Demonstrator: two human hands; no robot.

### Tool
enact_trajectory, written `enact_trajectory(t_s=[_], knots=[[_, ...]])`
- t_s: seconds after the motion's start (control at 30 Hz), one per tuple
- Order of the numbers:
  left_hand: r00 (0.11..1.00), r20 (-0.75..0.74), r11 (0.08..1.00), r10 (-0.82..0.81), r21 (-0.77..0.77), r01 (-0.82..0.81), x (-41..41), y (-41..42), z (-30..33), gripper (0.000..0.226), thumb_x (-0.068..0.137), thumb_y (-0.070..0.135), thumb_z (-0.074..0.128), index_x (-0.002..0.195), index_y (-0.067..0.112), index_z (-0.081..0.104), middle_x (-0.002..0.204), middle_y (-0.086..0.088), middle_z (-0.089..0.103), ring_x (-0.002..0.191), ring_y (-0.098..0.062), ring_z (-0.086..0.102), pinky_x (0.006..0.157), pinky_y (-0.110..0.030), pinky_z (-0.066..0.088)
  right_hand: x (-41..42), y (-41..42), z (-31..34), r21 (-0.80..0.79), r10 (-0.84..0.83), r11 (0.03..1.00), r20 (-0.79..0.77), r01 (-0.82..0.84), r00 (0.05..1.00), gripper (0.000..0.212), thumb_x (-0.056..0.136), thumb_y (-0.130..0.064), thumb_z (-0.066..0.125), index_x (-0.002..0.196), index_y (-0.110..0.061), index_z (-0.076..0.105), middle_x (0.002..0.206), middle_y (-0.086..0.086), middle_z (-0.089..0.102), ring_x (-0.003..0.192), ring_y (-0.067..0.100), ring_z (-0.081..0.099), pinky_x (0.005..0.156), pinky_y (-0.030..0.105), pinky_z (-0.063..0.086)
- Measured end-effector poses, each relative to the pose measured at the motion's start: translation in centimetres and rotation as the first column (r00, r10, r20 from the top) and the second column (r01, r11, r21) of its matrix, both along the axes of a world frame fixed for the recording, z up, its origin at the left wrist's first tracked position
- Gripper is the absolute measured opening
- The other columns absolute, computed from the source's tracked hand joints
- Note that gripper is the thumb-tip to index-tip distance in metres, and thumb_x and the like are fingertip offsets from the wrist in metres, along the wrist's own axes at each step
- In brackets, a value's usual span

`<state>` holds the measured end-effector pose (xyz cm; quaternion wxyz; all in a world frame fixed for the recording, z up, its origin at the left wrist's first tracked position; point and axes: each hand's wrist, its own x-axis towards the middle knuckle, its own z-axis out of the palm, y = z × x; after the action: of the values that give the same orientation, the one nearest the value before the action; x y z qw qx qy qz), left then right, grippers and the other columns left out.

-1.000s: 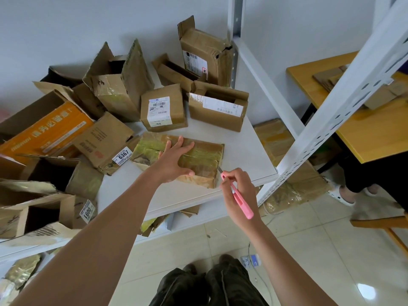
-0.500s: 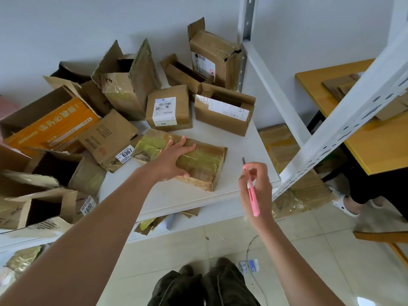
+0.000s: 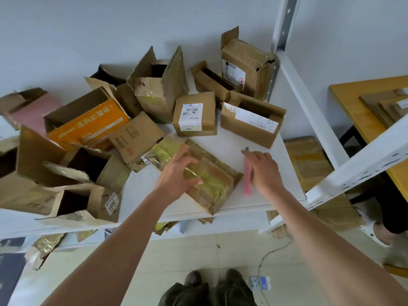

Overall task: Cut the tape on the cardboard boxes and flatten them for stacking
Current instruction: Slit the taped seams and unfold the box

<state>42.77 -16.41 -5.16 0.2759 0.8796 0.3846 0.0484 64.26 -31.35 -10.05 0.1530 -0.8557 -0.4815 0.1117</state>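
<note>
A flat brown cardboard box (image 3: 212, 184), wrapped in shiny yellow-green tape, lies slantwise on the white shelf top (image 3: 265, 195), with its near corner over the front edge. My left hand (image 3: 176, 173) rests on the box's left half, fingers spread over the top and blurred by motion. Just right of the box, low over the bare shelf top, my right hand (image 3: 263, 168) holds a pink box cutter (image 3: 247, 180). The cutter's blade tip points away from me and does not touch the box.
Several opened cardboard boxes crowd the back and left, among them an orange one (image 3: 88, 127) and a labelled one (image 3: 194, 115). A white perforated rack post (image 3: 364, 157) slants across the right. Beyond it are a yellow table (image 3: 353, 120) holding flattened cardboard, and a person's sandalled foot (image 3: 379, 236).
The cutter has left the box's right end and moved right and down toward the shelf top. The box has turned slantwise under my left hand. The camera has moved closer.
</note>
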Motion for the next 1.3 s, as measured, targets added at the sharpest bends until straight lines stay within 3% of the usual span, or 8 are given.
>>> enact_trajectory(t_s=[0.1,0.17,0.27,0.33,0.57,0.73,0.97,1.3], knots=[[0.962,-0.054,0.963,0.269,0.036,-0.267,-0.9,-0.6,-0.1,0.113,0.059,0.059,0.085,0.151,0.032,0.024,0.161,0.009,0.001,0.148,-0.028,0.006,0.117,-0.055,0.023,-3.0,2.1,2.5,0.373,0.100,0.928,-0.224,-0.009,0.969,0.041,0.097,-0.006,0.053,0.137,-0.014,0.053,0.132,0.005,0.059,0.123,0.021,0.051,0.107,0.035,0.041],[0.885,-0.068,0.879,0.461,-0.105,-0.466,-1.4,-1.0,-0.1,0.133,0.056,0.055,0.089,0.154,0.023,0.006,0.159,-0.001,-0.001,0.148,-0.029,0.005,0.119,-0.053,0.019,-5.8,3.1,4.2,0.377,0.225,0.925,-0.426,-0.054,0.876,0.040,0.101,-0.015,0.051,0.141,-0.014,0.051,0.137,0.001,0.057,0.124,0.011,0.051,0.107,0.027,0.040],[0.700,-0.021,0.547,0.714,-0.608,-0.575,-2.5,-0.4,0.2,0.100,0.068,0.025,0.090,0.145,0.011,0.028,0.145,-0.014,0.041,0.130,-0.032,0.045,0.106,-0.051,0.042,-9.4,3.3,4.7,0.249,0.223,0.964,-0.583,-0.089,0.781,0.042,0.101,-0.019,0.051,0.143,-0.016,0.049,0.131,0.004,0.061,0.116,0.016,0.060,0.101,0.035,0.049],[0.674,-0.091,0.387,0.733,-0.759,-0.524,-3.9,0.4,0.6,0.064,0.081,0.014,0.080,0.135,0.009,0.046,0.130,-0.012,0.060,0.113,-0.029,0.058,0.095,-0.050,0.048,-11.5,2.8,4.4,0.231,0.182,0.972,-0.624,-0.043,0.760,0.040,0.100,-0.019,0.053,0.140,-0.019,0.051,0.124,0.002,0.064,0.110,0.018,0.062,0.095,0.039,0.052],[0.776,-0.106,0.406,0.622,-0.804,-0.435,-6.7,0.9,0.7,0.061,0.092,0.011,0.068,0.138,0.035,0.037,0.106,0.001,0.065,0.090,-0.026,0.066,0.061,-0.042,0.056,-15.5,2.5,3.3,0.170,0.024,0.978,-0.658,0.117,0.753,0.047,0.096,-0.019,0.058,0.141,-0.023,0.046,0.128,-0.005,0.060,0.116,0.013,0.058,0.101,0.037,0.048],[0.772,-0.043,0.483,0.634,-0.759,-0.438,-7.0,0.9,-0.3,0.065,0.089,0.015,0.071,0.141,0.036,0.039,0.115,-0.007,0.065,0.092,-0.028,0.068,0.068,-0.045,0.059,-14.6,5.0,4.0,0.100,-0.005,0.991,-0.632,0.088,0.775,0.073,0.090,-0.017,0.063,0.152,-0.022,0.026,0.137,0.001,0.053,0.124,0.020,0.052,0.101,0.032,0.043],[0.767,0.006,0.508,0.642,-0.752,-0.420,-7.9,0.9,-1.2,0.072,0.085,0.021,0.077,0.144,0.038,0.039,0.116,-0.007,0.066,0.090,-0.029,0.071,0.063,-0.040,0.060,-15.7,8.0,4.1,0.034,-0.016,0.999,-0.439,0.035,0.898,0.095,0.079,-0.055,0.074,0.151,-0.023,0.021,0.139,0.008,0.046,0.122,0.025,0.053,0.088,0.034,0.044],[0.773,0.019,0.527,0.634,-0.742,-0.414,-7.8,1.1,-2.0,0.078,0.083,0.023,0.078,0.146,0.039,0.035,0.118,-0.010,0.067,0.094,-0.031,0.070,0.068,-0.046,0.061,-15.2,8.4,4.1,0.012,-0.033,0.999,-0.426,0.042,0.904,0.092,0.074,-0.050,0.078,0.147,-0.020,0.030,0.132,0.005,0.056,0.118,0.025,0.057,0.091,0.033,0.045]])
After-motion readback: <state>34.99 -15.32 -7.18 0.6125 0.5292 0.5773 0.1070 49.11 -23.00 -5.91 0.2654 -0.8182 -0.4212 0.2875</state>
